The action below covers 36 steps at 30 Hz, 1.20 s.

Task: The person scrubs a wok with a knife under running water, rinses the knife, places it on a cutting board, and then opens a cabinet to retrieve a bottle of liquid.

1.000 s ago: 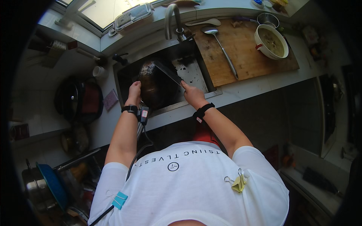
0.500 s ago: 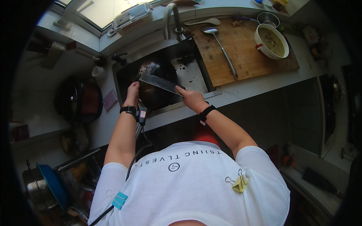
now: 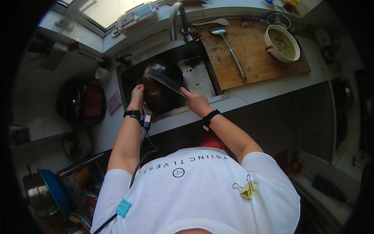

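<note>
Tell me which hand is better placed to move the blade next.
Probably the right hand: it grips the flat blade over the dark pan; the left hand holds the pan's edge.

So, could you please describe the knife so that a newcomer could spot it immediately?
In the sink by the curved faucet sits a dark, rounded wok. The knife slants over it, gripped by the right hand; its straight, flat blade sets it apart from the curved wok.
</note>
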Motion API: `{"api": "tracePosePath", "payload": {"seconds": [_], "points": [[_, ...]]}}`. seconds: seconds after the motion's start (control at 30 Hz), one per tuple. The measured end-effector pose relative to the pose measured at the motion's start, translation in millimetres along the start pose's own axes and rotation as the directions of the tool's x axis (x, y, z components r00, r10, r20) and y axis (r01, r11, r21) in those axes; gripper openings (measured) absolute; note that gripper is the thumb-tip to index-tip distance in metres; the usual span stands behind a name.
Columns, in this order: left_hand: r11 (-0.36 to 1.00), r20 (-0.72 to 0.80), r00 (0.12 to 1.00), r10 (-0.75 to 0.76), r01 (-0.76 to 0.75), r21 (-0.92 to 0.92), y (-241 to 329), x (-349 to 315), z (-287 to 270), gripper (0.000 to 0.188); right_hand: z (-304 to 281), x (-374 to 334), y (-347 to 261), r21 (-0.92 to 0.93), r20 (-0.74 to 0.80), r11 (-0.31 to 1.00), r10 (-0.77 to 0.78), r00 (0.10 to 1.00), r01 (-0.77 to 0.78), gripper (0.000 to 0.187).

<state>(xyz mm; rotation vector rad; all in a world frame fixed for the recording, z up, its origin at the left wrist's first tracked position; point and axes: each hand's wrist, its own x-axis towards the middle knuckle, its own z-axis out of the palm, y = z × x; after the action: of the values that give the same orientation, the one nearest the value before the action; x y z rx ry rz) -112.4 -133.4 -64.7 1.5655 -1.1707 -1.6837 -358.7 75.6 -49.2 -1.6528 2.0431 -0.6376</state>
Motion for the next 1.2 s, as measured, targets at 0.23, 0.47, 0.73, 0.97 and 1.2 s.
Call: {"api": "tracePosePath", "payload": {"seconds": [0.23,0.47,0.73,0.97,1.2], "points": [[1.0,-0.041,0.999,-0.012,0.013,0.016,1.0,-2.3,1.7,0.024,-0.2,7.4,-6.6,0.068,0.017,0.988,0.135,0.991,-0.136,0.053],[1.0,-0.008,1.0,0.009,-0.009,0.03,2.5,-2.6,2.9,0.025,-14.6,15.7,-5.7,0.022,0.028,0.992,0.126,0.992,-0.126,0.053],[1.0,0.027,1.0,0.003,-0.003,0.006,0.3,-2.5,5.2,0.024,-56.2,20.8,1.9,-0.102,0.102,0.992,-0.061,0.993,0.071,0.052],[0.997,0.082,0.997,-0.005,0.011,-0.071,0.2,-7.1,7.6,0.024,-62.1,21.8,-4.0,-0.181,0.112,0.962,-0.187,0.976,0.205,0.05],[0.996,0.058,0.998,-0.02,0.025,-0.09,-3.0,-5.1,7.3,0.015,-67.2,22.9,-11.9,-0.235,0.143,0.954,-0.155,0.978,0.186,0.05]]}}
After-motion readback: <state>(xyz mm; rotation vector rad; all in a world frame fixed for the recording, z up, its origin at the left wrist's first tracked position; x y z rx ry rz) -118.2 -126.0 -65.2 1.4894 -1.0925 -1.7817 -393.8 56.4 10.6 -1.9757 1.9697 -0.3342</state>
